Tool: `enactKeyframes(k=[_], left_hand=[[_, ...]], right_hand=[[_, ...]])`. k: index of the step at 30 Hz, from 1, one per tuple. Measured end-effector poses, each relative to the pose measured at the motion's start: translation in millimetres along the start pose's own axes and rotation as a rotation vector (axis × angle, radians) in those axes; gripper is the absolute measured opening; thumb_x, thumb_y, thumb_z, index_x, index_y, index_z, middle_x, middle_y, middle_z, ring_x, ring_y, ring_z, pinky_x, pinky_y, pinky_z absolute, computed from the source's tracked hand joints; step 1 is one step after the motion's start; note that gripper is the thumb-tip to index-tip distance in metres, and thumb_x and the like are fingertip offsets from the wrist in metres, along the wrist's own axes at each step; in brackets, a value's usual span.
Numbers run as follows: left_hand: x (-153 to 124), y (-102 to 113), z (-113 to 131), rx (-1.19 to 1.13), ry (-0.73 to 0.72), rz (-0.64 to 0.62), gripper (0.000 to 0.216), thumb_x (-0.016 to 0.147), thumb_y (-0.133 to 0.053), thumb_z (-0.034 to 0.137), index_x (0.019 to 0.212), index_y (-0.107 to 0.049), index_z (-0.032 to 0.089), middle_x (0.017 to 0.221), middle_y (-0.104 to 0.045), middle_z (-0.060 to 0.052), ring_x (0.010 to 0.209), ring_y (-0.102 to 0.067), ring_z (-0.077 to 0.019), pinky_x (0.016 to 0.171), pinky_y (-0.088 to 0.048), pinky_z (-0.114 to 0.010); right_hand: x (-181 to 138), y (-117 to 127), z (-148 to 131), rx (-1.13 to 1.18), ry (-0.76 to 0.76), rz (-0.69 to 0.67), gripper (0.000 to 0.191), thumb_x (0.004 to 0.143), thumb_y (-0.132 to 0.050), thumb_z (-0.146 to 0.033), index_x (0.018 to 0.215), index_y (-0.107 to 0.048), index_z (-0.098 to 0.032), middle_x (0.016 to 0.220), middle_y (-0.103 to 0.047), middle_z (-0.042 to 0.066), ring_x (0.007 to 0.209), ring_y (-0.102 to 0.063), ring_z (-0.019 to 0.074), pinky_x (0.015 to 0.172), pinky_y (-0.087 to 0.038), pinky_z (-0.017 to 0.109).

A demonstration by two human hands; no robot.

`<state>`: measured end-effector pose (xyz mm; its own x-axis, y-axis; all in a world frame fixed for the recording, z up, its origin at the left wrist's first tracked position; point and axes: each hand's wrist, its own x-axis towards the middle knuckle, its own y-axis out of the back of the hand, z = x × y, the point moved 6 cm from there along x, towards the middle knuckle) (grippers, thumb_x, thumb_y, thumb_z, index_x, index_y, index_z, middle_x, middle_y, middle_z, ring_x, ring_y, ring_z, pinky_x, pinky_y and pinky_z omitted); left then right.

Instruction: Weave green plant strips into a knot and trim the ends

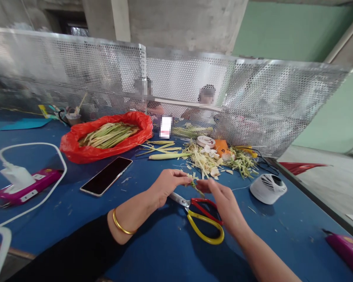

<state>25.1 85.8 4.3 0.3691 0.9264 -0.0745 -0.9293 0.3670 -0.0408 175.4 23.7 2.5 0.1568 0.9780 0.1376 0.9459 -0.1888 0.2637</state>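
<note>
My left hand (166, 186) and my right hand (223, 201) meet over the blue table (153, 250), both pinching a small green strip of leaf (195, 185) between their fingertips. A gold bangle (120, 226) circles my left wrist. Directly below the hands lie scissors (200, 217) with red and yellow handles, flat on the table and untouched. Just beyond my fingers spreads a heap of pale leaf trimmings (206, 158).
A red bag (76, 150) of green strips sits at the back left, a dark phone (106, 176) beside it. A pink power strip (26, 188) with white cable lies far left, a white fan (268, 188) at right. A perforated metal screen (253, 102) backs the table; people sit behind it.
</note>
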Motion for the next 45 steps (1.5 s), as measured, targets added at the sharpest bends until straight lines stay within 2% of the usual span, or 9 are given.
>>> enactKeyframes(k=[3, 8, 16, 21, 27, 32, 35, 41, 45], left_hand=[[1, 4, 0, -0.015, 0.037, 0.025, 0.017, 0.059, -0.079, 0.03, 0.058, -0.07, 0.016, 0.057, -0.062, -0.001, 0.058, -0.05, -0.0129, 0.065, -0.038, -0.027], [0, 4, 0, -0.027, 0.049, 0.062, 0.015, 0.058, -0.08, 0.027, 0.058, -0.069, 0.016, 0.058, -0.062, -0.001, 0.058, -0.05, -0.0123, 0.066, -0.038, -0.026], [0, 2, -6, -0.013, 0.069, 0.138, 0.011, 0.058, -0.079, 0.023, 0.059, -0.071, 0.016, 0.059, -0.065, -0.002, 0.058, -0.053, -0.0131, 0.064, -0.04, -0.027], [2, 2, -7, -0.001, 0.058, 0.122, 0.012, 0.059, -0.078, 0.024, 0.058, -0.07, 0.015, 0.058, -0.065, -0.002, 0.057, -0.053, -0.0131, 0.063, -0.041, -0.027], [-1, -1, -7, 0.016, 0.092, 0.043, 0.017, 0.059, -0.078, 0.029, 0.061, -0.067, 0.015, 0.059, -0.061, 0.001, 0.06, -0.053, -0.0119, 0.061, -0.041, -0.025], [-2, -9, -18, -0.009, 0.193, -0.053, 0.03, 0.056, -0.078, 0.039, 0.073, -0.07, 0.015, 0.068, -0.063, -0.002, 0.061, -0.055, -0.0154, 0.05, -0.042, -0.026], [-2, -9, -17, 0.034, 0.156, -0.035, 0.027, 0.061, -0.074, 0.04, 0.07, -0.071, 0.014, 0.07, -0.065, -0.003, 0.064, -0.055, -0.0151, 0.05, -0.043, -0.025], [-2, -12, -17, 0.031, 0.161, -0.078, 0.025, 0.062, -0.072, 0.039, 0.072, -0.072, 0.016, 0.071, -0.066, -0.002, 0.06, -0.054, -0.0149, 0.049, -0.045, -0.027], [-1, -7, -13, 0.06, 0.106, -0.025, 0.023, 0.063, -0.073, 0.037, 0.07, -0.073, 0.015, 0.07, -0.066, -0.003, 0.062, -0.055, -0.0143, 0.056, -0.046, -0.026]], right_hand=[[3, 7, 4, 0.084, -0.077, 0.041, 0.062, 0.083, -0.044, -0.066, 0.087, -0.074, -0.012, 0.084, -0.074, 0.011, 0.083, -0.067, 0.0232, 0.081, -0.05, 0.033], [0, -4, 0, -0.207, 0.05, -0.036, 0.031, 0.08, -0.06, -0.045, 0.075, -0.072, -0.017, 0.077, -0.072, 0.004, 0.075, -0.063, 0.0199, 0.07, -0.046, 0.027], [-4, -4, -2, -0.33, 0.061, 0.018, 0.029, 0.082, -0.055, -0.036, 0.06, -0.061, -0.018, 0.06, -0.063, -0.001, 0.062, -0.055, 0.0158, 0.058, -0.04, 0.023], [-3, -6, 2, -0.286, 0.033, -0.013, 0.031, 0.082, -0.053, -0.038, 0.06, -0.062, -0.018, 0.061, -0.064, 0.001, 0.064, -0.057, 0.0173, 0.059, -0.041, 0.024], [-3, -3, -3, -0.337, 0.135, 0.057, 0.025, 0.082, -0.057, -0.041, 0.082, -0.072, -0.021, 0.084, -0.072, 0.003, 0.08, -0.064, 0.0211, 0.07, -0.045, 0.028], [-5, -6, -4, -0.391, 0.208, 0.077, 0.014, 0.079, -0.063, -0.034, 0.075, -0.07, -0.022, 0.077, -0.072, 0.002, 0.074, -0.063, 0.0194, 0.071, -0.045, 0.029], [-5, -6, -5, -0.397, 0.229, 0.082, 0.014, 0.08, -0.062, -0.03, 0.072, -0.07, -0.022, 0.075, -0.071, 0.001, 0.073, -0.063, 0.019, 0.071, -0.044, 0.029], [-5, -4, -3, -0.31, 0.156, 0.08, 0.015, 0.078, -0.061, -0.03, 0.071, -0.072, -0.021, 0.075, -0.073, 0.002, 0.074, -0.064, 0.0204, 0.07, -0.045, 0.029], [-2, -5, 4, -0.153, 0.017, 0.02, 0.02, 0.078, -0.063, -0.038, 0.08, -0.074, -0.021, 0.082, -0.074, 0.003, 0.08, -0.064, 0.0211, 0.072, -0.046, 0.029]])
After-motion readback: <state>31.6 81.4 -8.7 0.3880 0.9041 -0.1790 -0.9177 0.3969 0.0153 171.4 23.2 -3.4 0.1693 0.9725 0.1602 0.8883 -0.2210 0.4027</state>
